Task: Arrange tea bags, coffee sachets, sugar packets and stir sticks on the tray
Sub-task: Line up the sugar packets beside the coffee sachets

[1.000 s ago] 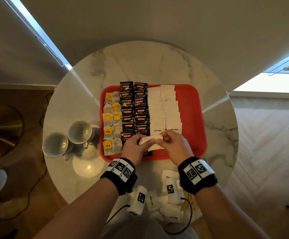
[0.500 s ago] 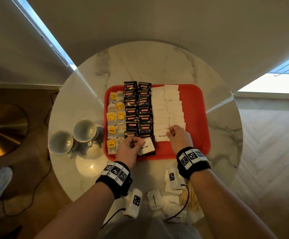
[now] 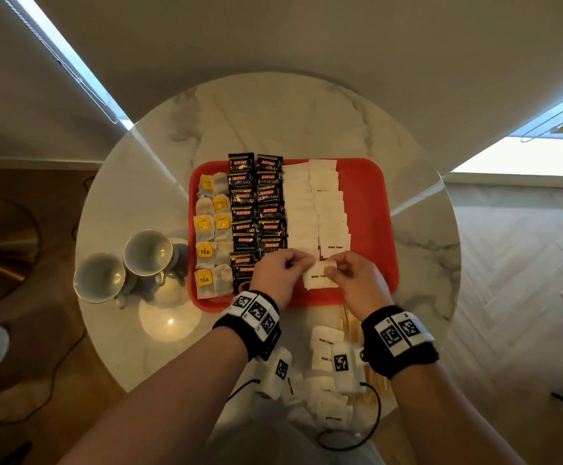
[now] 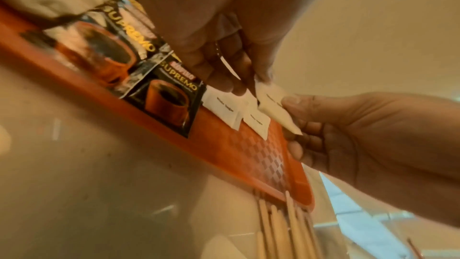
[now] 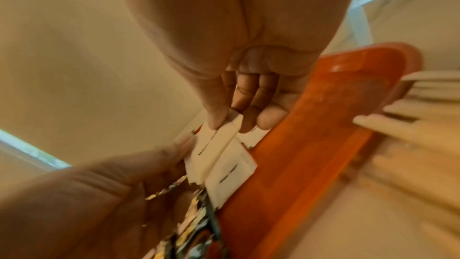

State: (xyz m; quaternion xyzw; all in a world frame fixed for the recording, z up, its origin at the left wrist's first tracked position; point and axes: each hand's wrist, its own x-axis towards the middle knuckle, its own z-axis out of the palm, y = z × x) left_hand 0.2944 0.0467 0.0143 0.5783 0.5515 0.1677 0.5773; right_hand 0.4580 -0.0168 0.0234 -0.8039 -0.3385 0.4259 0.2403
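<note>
Closest to the person there's a loose pile of white sugar packets point(image 3: 328, 344) at the near edge of the round marble table point(image 3: 273, 122), with a bunch of wooden stir sticks point(image 4: 281, 229) lying right beside them, just short of the tray. Both hands are over the near end of the red tray point(image 3: 367, 196), pretty much together. The left hand point(image 3: 278, 276) and right hand point(image 3: 357, 283) each pinch an edge of the same white sugar packet point(image 3: 318, 275), held just above two more already lying flat. Further back the tray is filled in neat columns: tea bags point(image 3: 213, 229) with yellow tags on the left, black Kopiko Supremo coffee sachets point(image 3: 256, 203) in the middle, then rows of sugar packets point(image 3: 320, 209). Off to the left of the tray sit two cups point(image 3: 125, 263), touching each other.
</note>
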